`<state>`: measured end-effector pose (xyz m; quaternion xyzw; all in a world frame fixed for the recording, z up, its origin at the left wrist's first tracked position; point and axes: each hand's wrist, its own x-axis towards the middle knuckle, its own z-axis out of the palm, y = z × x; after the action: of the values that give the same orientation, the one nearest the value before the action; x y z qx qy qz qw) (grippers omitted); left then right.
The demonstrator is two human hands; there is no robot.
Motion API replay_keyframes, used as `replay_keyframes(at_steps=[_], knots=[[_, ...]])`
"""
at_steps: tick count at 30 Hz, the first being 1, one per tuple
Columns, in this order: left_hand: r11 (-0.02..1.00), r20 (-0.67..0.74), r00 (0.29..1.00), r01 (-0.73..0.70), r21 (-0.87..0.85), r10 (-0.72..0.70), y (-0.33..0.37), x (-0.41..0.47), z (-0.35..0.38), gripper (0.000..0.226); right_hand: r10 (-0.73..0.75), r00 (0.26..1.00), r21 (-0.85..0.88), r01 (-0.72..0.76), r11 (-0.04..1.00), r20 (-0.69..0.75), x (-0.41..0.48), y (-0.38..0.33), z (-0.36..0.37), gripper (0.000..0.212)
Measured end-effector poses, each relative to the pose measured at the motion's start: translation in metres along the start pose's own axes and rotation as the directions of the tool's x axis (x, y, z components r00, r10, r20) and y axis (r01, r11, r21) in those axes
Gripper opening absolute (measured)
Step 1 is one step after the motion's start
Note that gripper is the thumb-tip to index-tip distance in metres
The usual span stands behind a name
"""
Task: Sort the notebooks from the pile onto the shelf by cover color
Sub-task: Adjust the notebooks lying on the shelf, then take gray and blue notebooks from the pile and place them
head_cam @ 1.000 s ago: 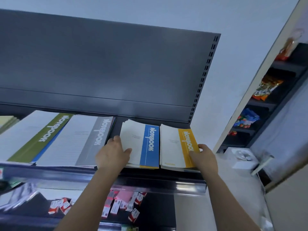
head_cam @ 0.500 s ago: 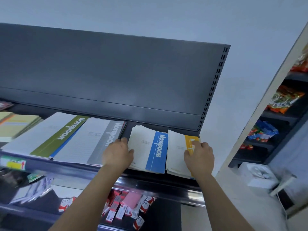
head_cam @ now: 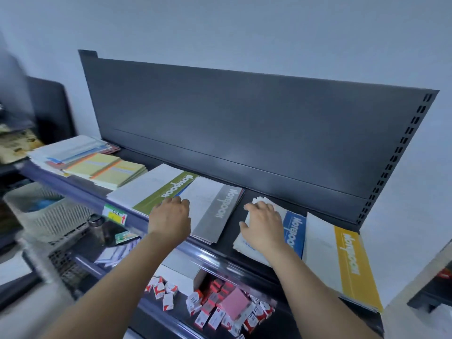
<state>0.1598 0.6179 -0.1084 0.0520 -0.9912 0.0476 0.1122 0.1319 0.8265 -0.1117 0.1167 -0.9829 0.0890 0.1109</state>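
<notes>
Pressing notebooks [head_cam: 215,211] on a dark shelf [head_cam: 208,256], pale wall [head_cam: 220,33] behind, left hand [head_cam: 170,217] and right hand [head_cam: 263,223] lie unclenched.

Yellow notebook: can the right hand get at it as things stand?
Probably yes: the right hand rests on the blue notebook, and the yellow notebook lies uncovered just beside it, nothing between.

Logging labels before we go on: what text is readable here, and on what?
"Notebook": green-band notebook
"Notebook": gray-band notebook
"Notebook": blue-band notebook
"Notebook": yellow-band notebook
Blurred, unreadable: price tag on the shelf edge.
Too small to read: print on small boxes below.
</notes>
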Motion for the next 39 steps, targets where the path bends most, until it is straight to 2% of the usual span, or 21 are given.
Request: replay_keyframes(at_steps=[6, 12, 28, 39], knots=[[0.995, -0.013, 0.997, 0.071, 0.068, -0.07, -0.076, -0.002, 0.0, 0.035, -0.192, 0.979, -0.061, 0.196, 0.979, 0.072, 0.031, -0.082, 0.012, 0.041], [0.988, -0.013, 0.991, 0.133, 0.074, -0.132, -0.167, 0.003, 0.004, 0.03, -0.28, 0.953, -0.058, 0.287, 0.956, 0.113, 0.063, -0.17, 0.029, 0.041], [0.976, 0.018, 0.978, 0.209, 0.06, -0.21, -0.378, 0.04, 0.033, 0.037, -0.332, 0.938, -0.027, 0.336, 0.942, 0.099, 0.154, -0.37, 0.086, 0.038], [0.961, 0.038, 0.96, 0.275, 0.035, -0.276, -0.482, 0.114, 0.065, 0.022, -0.389, 0.915, -0.004, 0.391, 0.92, 0.108, 0.258, -0.477, 0.135, 0.039]])
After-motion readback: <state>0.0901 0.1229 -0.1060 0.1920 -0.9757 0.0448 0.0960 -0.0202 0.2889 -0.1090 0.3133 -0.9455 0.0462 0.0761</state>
